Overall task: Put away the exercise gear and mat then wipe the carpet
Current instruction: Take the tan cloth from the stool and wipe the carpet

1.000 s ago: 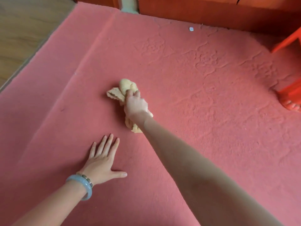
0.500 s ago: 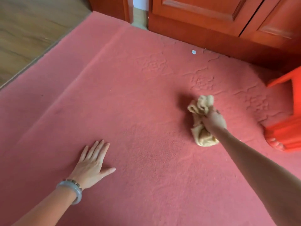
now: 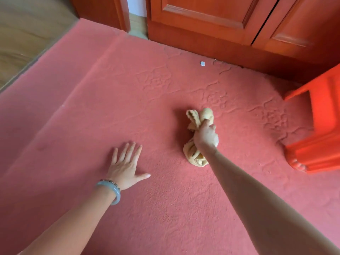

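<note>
A red carpet (image 3: 92, 107) with a pressed pattern covers the floor. My right hand (image 3: 206, 137) is shut on a bunched yellow cloth (image 3: 196, 116), pressing it onto the carpet right of centre. The cloth sticks out beyond my fingers and below my wrist. My left hand (image 3: 127, 164) lies flat on the carpet with its fingers spread, a pale blue bangle on the wrist. It holds nothing.
A red plastic stool (image 3: 316, 135) stands at the right edge. Wooden cabinet doors (image 3: 211, 17) close off the far side. A small white scrap (image 3: 202, 63) lies near them. Bare wooden floor (image 3: 22, 34) borders the carpet at the left.
My right hand swept the cloth to the right across the carpet, then back a little to the left and nearer. My left hand stayed flat on the carpet.
</note>
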`<state>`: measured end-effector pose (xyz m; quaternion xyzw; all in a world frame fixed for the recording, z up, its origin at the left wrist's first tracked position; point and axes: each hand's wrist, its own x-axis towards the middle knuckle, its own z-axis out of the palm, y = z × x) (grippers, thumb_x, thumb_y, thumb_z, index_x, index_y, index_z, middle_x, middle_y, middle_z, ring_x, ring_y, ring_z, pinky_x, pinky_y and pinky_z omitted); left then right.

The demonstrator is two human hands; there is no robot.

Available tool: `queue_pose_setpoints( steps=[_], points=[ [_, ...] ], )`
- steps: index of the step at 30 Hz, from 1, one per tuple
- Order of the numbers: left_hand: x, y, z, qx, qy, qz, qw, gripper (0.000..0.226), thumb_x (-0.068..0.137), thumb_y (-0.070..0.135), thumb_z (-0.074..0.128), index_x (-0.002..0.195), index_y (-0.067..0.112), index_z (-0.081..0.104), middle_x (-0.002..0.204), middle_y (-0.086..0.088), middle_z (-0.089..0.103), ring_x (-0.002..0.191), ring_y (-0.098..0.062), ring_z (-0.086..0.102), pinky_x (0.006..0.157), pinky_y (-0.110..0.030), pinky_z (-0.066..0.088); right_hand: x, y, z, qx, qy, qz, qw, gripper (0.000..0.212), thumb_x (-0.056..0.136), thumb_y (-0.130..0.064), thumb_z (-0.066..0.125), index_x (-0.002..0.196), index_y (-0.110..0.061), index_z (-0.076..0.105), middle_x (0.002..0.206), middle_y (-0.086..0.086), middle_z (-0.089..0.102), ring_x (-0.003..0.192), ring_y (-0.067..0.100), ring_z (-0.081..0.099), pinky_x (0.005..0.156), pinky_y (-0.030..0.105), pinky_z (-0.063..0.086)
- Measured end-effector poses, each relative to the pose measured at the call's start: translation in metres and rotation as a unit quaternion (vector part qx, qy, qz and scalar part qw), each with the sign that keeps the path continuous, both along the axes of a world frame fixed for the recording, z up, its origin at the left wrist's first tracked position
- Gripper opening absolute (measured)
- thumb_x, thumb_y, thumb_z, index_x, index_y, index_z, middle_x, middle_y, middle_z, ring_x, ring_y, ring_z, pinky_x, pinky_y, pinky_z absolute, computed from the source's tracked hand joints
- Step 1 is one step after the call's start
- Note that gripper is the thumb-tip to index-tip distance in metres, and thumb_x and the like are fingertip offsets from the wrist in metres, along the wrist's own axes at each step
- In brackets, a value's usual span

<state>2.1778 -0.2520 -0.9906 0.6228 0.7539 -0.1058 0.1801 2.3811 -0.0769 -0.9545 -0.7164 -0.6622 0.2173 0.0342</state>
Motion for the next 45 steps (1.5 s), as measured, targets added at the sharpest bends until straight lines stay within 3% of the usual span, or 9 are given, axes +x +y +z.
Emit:
queue_pose_setpoints(
  steps=[3, 8, 12, 16, 23, 30, 36, 39, 45],
  points=[
    [-0.015, 0.014, -0.006, 0.023, -0.001, 0.025, 0.999, 0.112, 0.07, 0.084, 0.033, 0.147, 0.019, -0.017, 0.156, -0.004, -0.018, 0.143, -0.021, -0.017, 0.114, -0.048, -0.009, -0.088, -0.009, -0.001, -0.007, 0.018, 0.136, 0.991, 0.039, 0.094, -0.014, 0.036, 0.132, -0.008, 0.033, 0.128, 0.019, 0.043, 0.108, 0.044, 0.054, 0.086, 0.045, 0.044],
    [-0.052, 0.028, -0.02, 0.051, 0.019, 0.036, 0.998, 0.127, 0.049, 0.092, 0.014, 0.148, 0.016, -0.007, 0.158, -0.002, -0.009, 0.145, -0.021, -0.007, 0.114, -0.05, -0.002, -0.166, -0.018, -0.001, -0.052, 0.062, 0.324, 0.943, 0.043, 0.092, -0.017, 0.043, 0.134, -0.01, 0.035, 0.124, 0.018, 0.046, 0.108, 0.042, 0.054, 0.087, 0.045, 0.044],
    [-0.057, 0.039, -0.016, 0.021, -0.004, 0.023, 1.0, 0.124, 0.057, 0.091, 0.035, 0.147, 0.021, -0.012, 0.157, -0.001, -0.016, 0.144, -0.018, -0.013, 0.115, -0.049, -0.004, -0.111, 0.014, 0.002, -0.046, 0.072, 0.244, 0.966, 0.057, 0.089, -0.032, 0.052, 0.14, -0.014, 0.032, 0.127, 0.018, 0.046, 0.112, 0.04, 0.053, 0.091, 0.043, 0.043],
    [-0.054, 0.048, -0.009, 0.023, -0.015, -0.011, 1.0, 0.116, 0.067, 0.082, 0.046, 0.147, 0.022, -0.013, 0.156, -0.001, -0.019, 0.143, -0.018, -0.016, 0.115, -0.048, -0.007, 0.009, 0.053, -0.003, 0.005, 0.009, 0.063, 0.998, 0.043, 0.088, -0.027, 0.049, 0.126, -0.008, 0.041, 0.122, 0.023, 0.049, 0.109, 0.043, 0.054, 0.088, 0.045, 0.043],
    [-0.052, 0.061, -0.009, 0.046, -0.044, -0.033, 0.997, 0.115, 0.068, 0.079, 0.049, 0.148, 0.024, -0.012, 0.156, -0.002, -0.017, 0.144, -0.019, -0.015, 0.115, -0.047, -0.009, 0.131, 0.051, 0.003, 0.042, -0.11, -0.198, 0.973, 0.041, 0.091, -0.021, 0.043, 0.13, -0.007, 0.038, 0.126, 0.026, 0.044, 0.113, 0.047, 0.05, 0.091, 0.047, 0.041],
    [-0.061, 0.057, -0.013, 0.049, -0.054, -0.043, 0.996, 0.117, 0.065, 0.083, 0.046, 0.148, 0.024, -0.01, 0.157, -0.001, -0.016, 0.143, -0.017, -0.015, 0.116, -0.045, -0.008, -0.054, 0.03, -0.004, 0.01, -0.049, 0.065, 0.997, 0.044, 0.094, -0.018, 0.036, 0.138, -0.012, 0.03, 0.129, 0.019, 0.042, 0.108, 0.043, 0.054, 0.084, 0.044, 0.045],
    [-0.083, 0.046, -0.014, 0.056, -0.05, -0.05, 0.996, 0.126, 0.045, 0.085, 0.027, 0.146, 0.01, 0.017, 0.155, -0.012, 0.014, 0.145, -0.022, 0.003, 0.117, -0.042, -0.003, -0.14, -0.065, 0.004, -0.066, 0.063, 0.252, 0.964, 0.035, 0.094, -0.012, 0.038, 0.129, -0.009, 0.034, 0.121, 0.019, 0.043, 0.1, 0.044, 0.055, 0.075, 0.045, 0.045],
    [-0.09, 0.038, -0.018, 0.069, -0.05, -0.045, 0.995, 0.125, 0.05, 0.088, 0.028, 0.148, 0.013, 0.011, 0.157, -0.007, 0.009, 0.145, -0.02, 0.001, 0.116, -0.039, -0.003, -0.087, -0.065, 0.001, -0.067, 0.059, 0.235, 0.968, 0.043, 0.092, -0.024, 0.047, 0.13, -0.012, 0.033, 0.119, 0.017, 0.043, 0.101, 0.042, 0.056, 0.079, 0.046, 0.046],
    [-0.076, 0.037, -0.023, 0.084, -0.066, -0.052, 0.993, 0.12, 0.054, 0.088, 0.029, 0.149, 0.018, 0.011, 0.158, -0.004, 0.005, 0.145, -0.018, -0.001, 0.116, -0.039, -0.005, 0.088, -0.038, -0.004, -0.027, -0.03, 0.04, 0.998, 0.046, 0.089, -0.038, 0.043, 0.125, -0.011, 0.039, 0.118, 0.02, 0.049, 0.102, 0.042, 0.057, 0.081, 0.046, 0.045]
  ],
)
